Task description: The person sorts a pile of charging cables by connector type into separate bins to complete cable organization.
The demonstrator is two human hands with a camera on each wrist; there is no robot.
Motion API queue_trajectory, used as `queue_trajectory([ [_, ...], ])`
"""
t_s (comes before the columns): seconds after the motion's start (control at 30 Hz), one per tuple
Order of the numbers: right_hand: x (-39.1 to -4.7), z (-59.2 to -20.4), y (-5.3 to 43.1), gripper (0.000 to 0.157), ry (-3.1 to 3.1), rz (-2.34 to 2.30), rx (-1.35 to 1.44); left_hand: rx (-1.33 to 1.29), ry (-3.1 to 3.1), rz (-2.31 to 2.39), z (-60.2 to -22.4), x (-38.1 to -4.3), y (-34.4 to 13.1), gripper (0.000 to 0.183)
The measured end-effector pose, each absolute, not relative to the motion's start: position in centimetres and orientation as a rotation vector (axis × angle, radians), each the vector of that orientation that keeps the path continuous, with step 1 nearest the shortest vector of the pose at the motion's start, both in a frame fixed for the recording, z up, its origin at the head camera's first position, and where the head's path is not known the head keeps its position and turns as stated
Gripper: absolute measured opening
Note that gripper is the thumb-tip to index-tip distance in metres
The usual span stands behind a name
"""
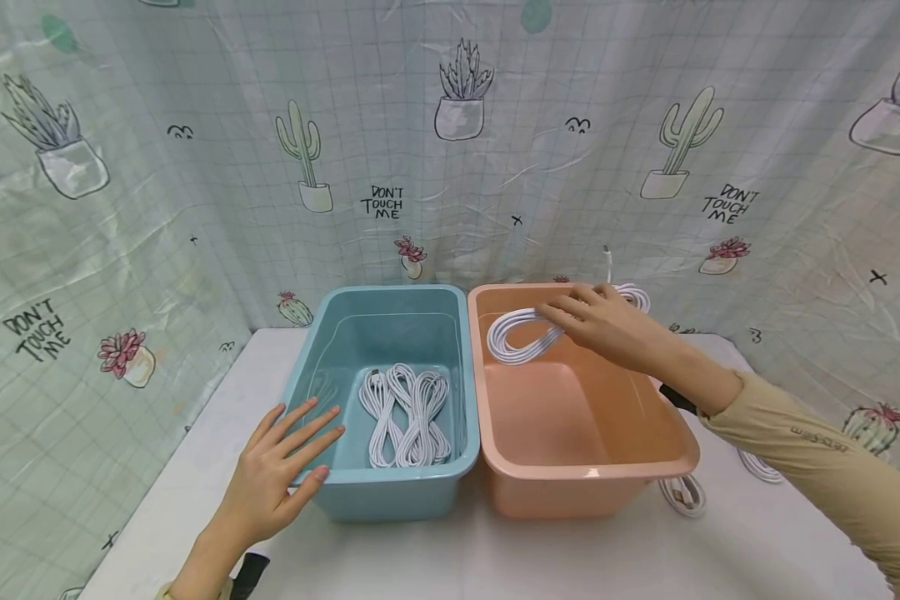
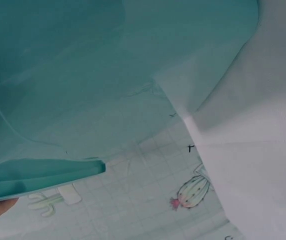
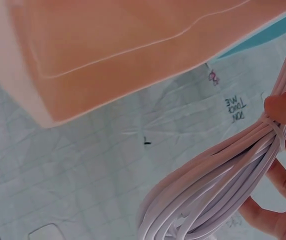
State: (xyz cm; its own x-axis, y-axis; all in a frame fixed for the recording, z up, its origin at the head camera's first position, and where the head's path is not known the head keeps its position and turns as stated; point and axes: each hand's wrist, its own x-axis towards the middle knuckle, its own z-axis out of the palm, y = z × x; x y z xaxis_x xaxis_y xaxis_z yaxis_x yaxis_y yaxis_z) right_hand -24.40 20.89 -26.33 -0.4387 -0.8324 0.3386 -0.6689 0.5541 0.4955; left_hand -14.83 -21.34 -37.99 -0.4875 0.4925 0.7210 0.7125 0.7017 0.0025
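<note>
White cable coil, long axis left-to-right, connector upward

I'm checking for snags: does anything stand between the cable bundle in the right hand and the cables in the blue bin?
Yes: the adjoining rims of the orange bin and blue bin lie between the bundle in the right hand and those cables. Nothing else visible does.
</note>
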Motion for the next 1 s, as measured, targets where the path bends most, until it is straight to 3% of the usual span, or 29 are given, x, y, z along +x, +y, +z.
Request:
queue_trajectory([
  [0.87,-25.6,-25.7,14.3,0.055,-2.026,-0.492,1.383,-0.916,-2.194,-0.395,-37.8,-14.7,-21.4,0.041],
  [1.0,-26.0,-25.5,13.1,0.047,-1.985,-0.503,1.401,-0.917,-2.197,-0.395,-37.8,-14.7,-21.3,0.041],
])
